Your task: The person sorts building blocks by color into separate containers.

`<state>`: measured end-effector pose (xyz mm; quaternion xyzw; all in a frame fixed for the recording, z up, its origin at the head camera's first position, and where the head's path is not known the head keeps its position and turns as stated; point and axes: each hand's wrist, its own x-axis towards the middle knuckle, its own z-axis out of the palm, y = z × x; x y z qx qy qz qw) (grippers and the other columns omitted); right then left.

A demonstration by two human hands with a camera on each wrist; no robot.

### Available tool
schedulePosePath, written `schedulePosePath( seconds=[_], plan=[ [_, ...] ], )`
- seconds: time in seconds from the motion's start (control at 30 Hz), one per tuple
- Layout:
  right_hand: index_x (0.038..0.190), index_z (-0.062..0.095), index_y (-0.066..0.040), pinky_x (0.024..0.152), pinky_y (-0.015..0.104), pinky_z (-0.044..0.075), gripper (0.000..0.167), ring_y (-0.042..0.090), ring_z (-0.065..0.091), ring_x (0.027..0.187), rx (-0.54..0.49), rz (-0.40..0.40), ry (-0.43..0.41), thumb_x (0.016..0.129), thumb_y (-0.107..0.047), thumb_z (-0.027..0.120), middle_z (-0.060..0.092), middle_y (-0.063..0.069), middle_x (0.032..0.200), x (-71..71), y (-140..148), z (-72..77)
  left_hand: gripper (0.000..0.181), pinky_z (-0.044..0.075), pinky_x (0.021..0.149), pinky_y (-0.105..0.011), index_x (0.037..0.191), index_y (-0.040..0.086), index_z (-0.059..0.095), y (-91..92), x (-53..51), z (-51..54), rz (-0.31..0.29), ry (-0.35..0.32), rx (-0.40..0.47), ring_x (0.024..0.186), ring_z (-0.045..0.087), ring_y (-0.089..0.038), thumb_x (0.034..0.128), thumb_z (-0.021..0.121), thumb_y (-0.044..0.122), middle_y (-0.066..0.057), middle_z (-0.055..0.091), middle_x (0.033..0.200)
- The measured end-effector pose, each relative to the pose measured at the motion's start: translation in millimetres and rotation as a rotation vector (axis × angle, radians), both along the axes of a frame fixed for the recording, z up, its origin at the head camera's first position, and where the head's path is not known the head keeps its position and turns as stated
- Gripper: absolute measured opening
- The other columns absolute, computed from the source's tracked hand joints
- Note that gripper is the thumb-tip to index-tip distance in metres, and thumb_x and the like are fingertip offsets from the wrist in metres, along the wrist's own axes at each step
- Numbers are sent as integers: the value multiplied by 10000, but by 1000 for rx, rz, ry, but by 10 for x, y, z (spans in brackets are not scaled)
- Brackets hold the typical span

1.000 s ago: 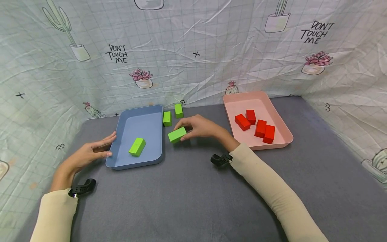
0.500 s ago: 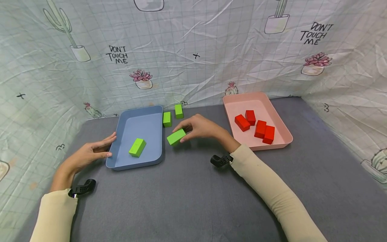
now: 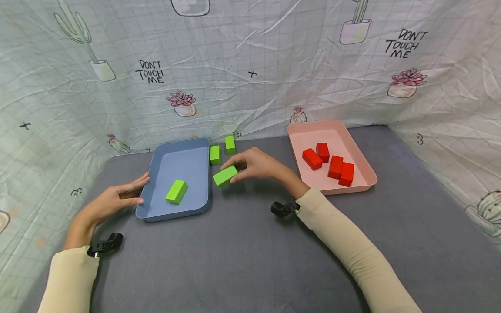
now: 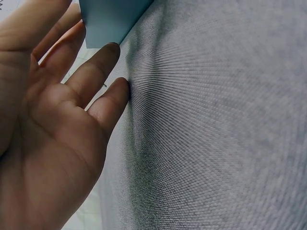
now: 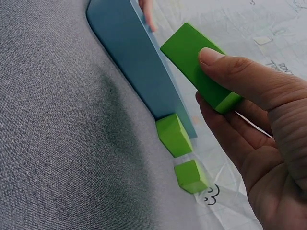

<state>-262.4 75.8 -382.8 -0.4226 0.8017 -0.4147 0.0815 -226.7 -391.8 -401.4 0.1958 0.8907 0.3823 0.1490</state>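
My right hand (image 3: 254,164) pinches a green block (image 3: 225,176) between thumb and fingers, just right of the blue tray (image 3: 178,213). In the right wrist view that green block (image 5: 196,62) is held off the table. Another green block (image 3: 176,191) lies inside the blue tray. Two more green blocks stand on the table behind: one (image 3: 215,155) beside the tray's right wall, the other (image 3: 230,144) farther back. At the tray's left wall, my left hand (image 3: 113,202) touches the side with extended fingers. The left wrist view shows those fingers (image 4: 98,69) near the tray's lower edge.
A pink tray (image 3: 362,184) stands at the back right with several red blocks (image 3: 312,159) in it. Grey cloth (image 3: 242,261) covers the table. A printed sheet (image 3: 219,56) hangs behind it and along the sides.
The right hand has shifted slightly left with the green block, towards the blue tray. My left hand stays at the tray's left wall.
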Motion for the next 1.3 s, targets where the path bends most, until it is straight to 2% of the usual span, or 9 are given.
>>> schedulePosePath(
  seconds=[0.1, 0.27, 0.57, 0.83, 0.93, 1.03, 1.13, 1.3],
  plan=[
    [1241, 739, -129, 924, 266, 553, 419, 88, 674, 1004, 1, -11, 3, 837, -126, 852, 732, -8, 1167, -6, -12, 4, 698, 335, 958, -14, 1588, 161, 364, -2, 3, 8, 13, -3, 0, 1310, 297, 227, 977, 699, 181, 67, 211, 1673],
    [1239, 740, -132, 920, 247, 548, 417, 79, 672, 1003, 7, -12, 1, 838, -149, 855, 734, -23, 1156, -20, -48, 1, 702, 347, 960, -20, 1589, 140, 356, -1, -1, 25, -2, -7, 14, 1310, 305, 220, 977, 698, 178, 43, 207, 1675],
    [1241, 740, -127, 923, 241, 543, 413, 64, 675, 1015, 6, 16, -3, 842, -116, 846, 734, -23, 1178, -22, -122, 11, 687, 403, 943, -48, 1583, 108, 354, -2, -1, 12, 1, -44, 40, 1228, 448, 163, 985, 687, 166, 37, 181, 1683],
    [1251, 731, -102, 924, 266, 549, 418, 78, 676, 1022, 1, 32, -4, 850, -139, 840, 734, -1, 1175, -32, -154, 8, 684, 293, 962, -5, 1586, 162, 363, -9, -3, 33, 13, -32, -12, 1357, 208, 187, 985, 688, 201, 109, 202, 1671],
    [1258, 726, -97, 930, 258, 546, 424, 75, 676, 1034, 1, 36, -3, 854, -163, 839, 734, -3, 1172, -37, -166, 9, 695, 285, 958, 0, 1589, 179, 359, -2, -12, 52, 25, -52, -26, 1435, 173, 94, 981, 694, 224, 121, 195, 1670],
    [1263, 724, -98, 934, 271, 548, 426, 74, 677, 1035, 4, 44, -1, 858, -169, 837, 734, 0, 1168, -43, -183, 10, 701, 290, 954, -2, 1590, 181, 357, 1, -15, 71, 32, -68, -31, 1525, 132, -83, 978, 698, 229, 112, 189, 1673],
    [1264, 725, -116, 930, 287, 552, 426, 66, 677, 1026, 12, 46, 8, 857, -170, 838, 732, -7, 1158, -52, -204, 18, 710, 286, 948, 2, 1590, 185, 355, 3, -18, 85, 40, -79, -36, 1548, 101, -237, 974, 704, 238, 110, 186, 1673],
    [1264, 727, -133, 913, 266, 547, 427, 62, 671, 1009, 24, 46, 19, 853, -146, 840, 724, -22, 1138, -73, -243, 36, 719, 281, 945, 4, 1590, 192, 357, 6, -21, 99, 49, -91, -35, 1549, 86, -293, 967, 713, 248, 119, 187, 1672]
  ],
)
